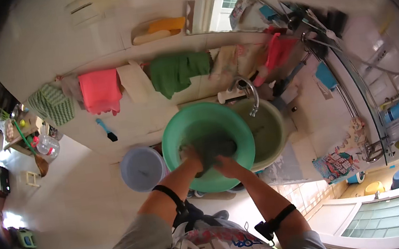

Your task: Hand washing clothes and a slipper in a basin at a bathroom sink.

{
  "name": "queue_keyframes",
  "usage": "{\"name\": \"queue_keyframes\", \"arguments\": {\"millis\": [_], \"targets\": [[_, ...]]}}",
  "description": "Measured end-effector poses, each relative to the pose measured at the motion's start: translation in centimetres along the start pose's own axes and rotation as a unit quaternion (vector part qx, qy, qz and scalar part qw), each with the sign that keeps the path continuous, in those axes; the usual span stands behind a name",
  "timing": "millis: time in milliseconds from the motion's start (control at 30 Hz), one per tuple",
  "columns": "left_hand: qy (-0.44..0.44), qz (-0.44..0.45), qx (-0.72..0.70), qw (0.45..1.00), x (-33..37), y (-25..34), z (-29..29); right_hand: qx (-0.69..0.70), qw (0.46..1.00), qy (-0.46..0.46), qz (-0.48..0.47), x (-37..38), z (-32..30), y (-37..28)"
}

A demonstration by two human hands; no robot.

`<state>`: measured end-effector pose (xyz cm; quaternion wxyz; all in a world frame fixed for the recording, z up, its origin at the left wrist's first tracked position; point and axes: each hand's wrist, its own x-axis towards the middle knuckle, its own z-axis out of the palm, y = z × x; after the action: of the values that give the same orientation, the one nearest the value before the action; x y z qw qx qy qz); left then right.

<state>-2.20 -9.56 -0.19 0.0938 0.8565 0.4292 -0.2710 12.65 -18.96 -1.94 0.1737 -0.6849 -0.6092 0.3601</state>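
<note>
A dark cloth [218, 147], smeared by motion, lies in the wide green basin [172, 128] in front of me. My left hand [191, 159] reaches into the basin at the cloth's left side; it is blurred, but looks closed on the fabric. At the cloth's lower right, my right hand [227, 165] grips its near edge with bent fingers. Folds and the basin's depth hide most fingertips. Whether the basin holds water I cannot tell.
Right of the basin, partly beneath it, is a pale sink [273, 137] under a chrome faucet [254, 98]. A pale blue bucket [143, 168] stands left. Behind hang several towels, among them a green one [178, 71]. A blue-handled brush [106, 130] hangs on the wall.
</note>
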Motion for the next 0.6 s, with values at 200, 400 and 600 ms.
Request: {"name": "queue_keyframes", "arguments": {"millis": [200, 400, 600], "targets": [[-0.116, 0.109, -0.118, 0.980, 2.0, 0.4, -1.6, -0.024, 0.971, 0.081, 0.222, 4.3, 2.6, 3.9], [0.046, -0.006, -0.295, 0.954, 4.2, -1.4, 3.8, -0.006, 0.941, 0.133, 0.310, 5.8, 3.8, 1.3], [-0.108, -0.011, -0.407, 0.907, 3.8, -2.0, 0.4, 0.280, 0.853, 0.155, 0.412, 8.0, 4.4, 4.9]]}}
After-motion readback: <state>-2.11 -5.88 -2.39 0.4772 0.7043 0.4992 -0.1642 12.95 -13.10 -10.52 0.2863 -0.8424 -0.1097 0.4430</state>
